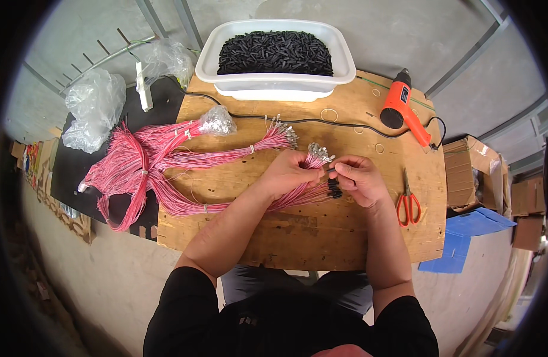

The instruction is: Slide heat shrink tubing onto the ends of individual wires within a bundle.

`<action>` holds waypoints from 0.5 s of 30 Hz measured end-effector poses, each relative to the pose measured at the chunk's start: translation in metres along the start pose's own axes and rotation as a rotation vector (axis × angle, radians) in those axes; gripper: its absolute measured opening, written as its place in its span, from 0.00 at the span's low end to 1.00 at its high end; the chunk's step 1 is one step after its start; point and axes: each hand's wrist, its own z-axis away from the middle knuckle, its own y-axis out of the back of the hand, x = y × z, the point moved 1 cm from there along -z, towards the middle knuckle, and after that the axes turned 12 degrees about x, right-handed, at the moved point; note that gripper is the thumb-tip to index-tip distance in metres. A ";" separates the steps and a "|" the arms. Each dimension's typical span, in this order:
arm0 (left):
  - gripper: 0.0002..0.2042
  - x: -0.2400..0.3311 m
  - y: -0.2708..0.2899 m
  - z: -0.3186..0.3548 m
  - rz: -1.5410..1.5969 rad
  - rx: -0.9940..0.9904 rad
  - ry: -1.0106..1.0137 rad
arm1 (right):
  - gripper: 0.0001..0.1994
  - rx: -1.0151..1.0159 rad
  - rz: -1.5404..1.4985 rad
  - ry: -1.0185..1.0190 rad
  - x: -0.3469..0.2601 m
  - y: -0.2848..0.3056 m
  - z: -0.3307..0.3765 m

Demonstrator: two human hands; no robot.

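My left hand point(290, 171) grips a bundle of pink wires point(297, 193) near its end, where metal terminals point(318, 154) fan out above my fingers. My right hand point(358, 178) pinches a small black tube piece point(331, 171) right next to those terminals. Some wires of this bundle carry black sleeves point(334, 189) just below my hands. More pink wire bundles point(166, 160) lie to the left across the wooden board point(297, 238).
A white tub point(278, 74) full of black tube pieces point(275, 52) stands at the board's far edge. An orange heat gun point(403, 107) with a black cord lies at the right, red-handled scissors point(408, 202) below it. Clear plastic bags point(95, 107) sit far left. Cardboard boxes point(473, 172) stand right.
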 end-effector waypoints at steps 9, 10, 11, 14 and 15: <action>0.07 -0.001 0.001 -0.001 -0.109 -0.008 -0.023 | 0.09 0.092 -0.011 0.074 -0.008 0.007 -0.001; 0.07 0.000 0.000 0.000 -0.115 -0.017 -0.020 | 0.09 0.096 -0.016 0.079 -0.009 0.008 -0.001; 0.08 0.000 0.000 0.001 -0.156 0.006 -0.036 | 0.09 0.104 -0.025 0.083 -0.008 0.009 -0.002; 0.10 0.000 -0.001 0.000 -0.140 -0.009 -0.024 | 0.10 0.140 0.000 0.100 -0.007 0.011 -0.002; 0.12 0.001 -0.001 -0.001 -0.074 -0.034 0.004 | 0.10 0.149 0.036 0.116 -0.007 0.009 -0.002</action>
